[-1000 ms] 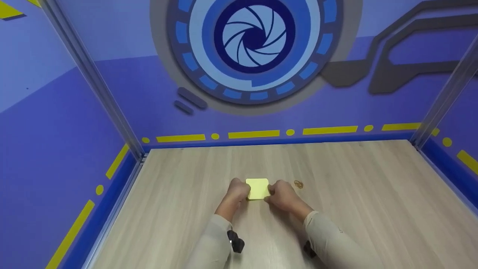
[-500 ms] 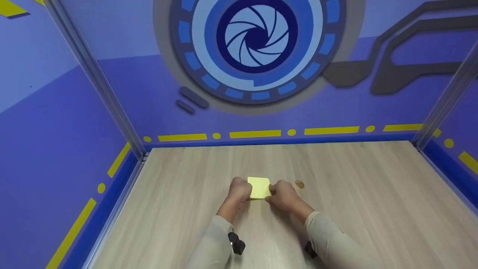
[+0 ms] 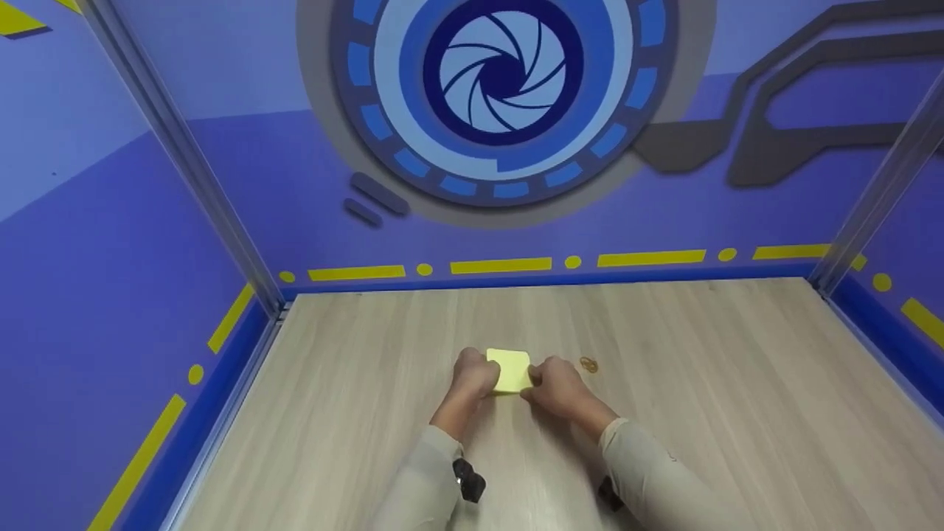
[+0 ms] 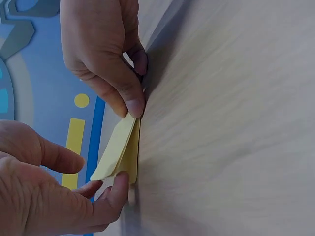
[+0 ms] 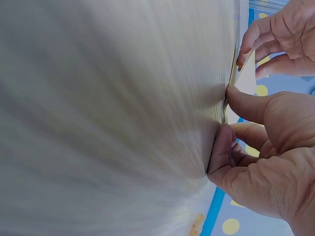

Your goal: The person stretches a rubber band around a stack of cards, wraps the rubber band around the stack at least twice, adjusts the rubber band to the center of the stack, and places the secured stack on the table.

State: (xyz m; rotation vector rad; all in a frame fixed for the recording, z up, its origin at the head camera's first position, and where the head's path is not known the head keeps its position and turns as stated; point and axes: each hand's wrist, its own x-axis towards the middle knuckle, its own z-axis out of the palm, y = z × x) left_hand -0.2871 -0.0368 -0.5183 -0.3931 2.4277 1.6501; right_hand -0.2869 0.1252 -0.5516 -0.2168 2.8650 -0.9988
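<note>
A small square pad of yellow sticky notes (image 3: 510, 371) lies on the wooden table between my two hands. In the left wrist view the pad (image 4: 118, 145) has its upper sheets tilted up from the lower ones, forming a narrow wedge. My left hand (image 3: 473, 375) holds the left edge; its fingertips sit at the wedge's mouth, with the thumb above the raised sheets. My right hand (image 3: 558, 385) pinches the right edge, thumb (image 5: 246, 104) against the paper and the other fingers bent below it.
A small tangle of brownish rubber bands (image 3: 588, 364) lies just right of my right hand. Blue-purple printed walls (image 3: 501, 236) with metal corner posts (image 3: 199, 177) enclose the wooden table (image 3: 700, 369) at the back and sides. Dark straps (image 3: 467, 481) show at my wrists.
My left hand has shifted slightly right over the pad, its thumb covering more of the left edge. The pad's top has tilted a little. My right hand stays in place.
</note>
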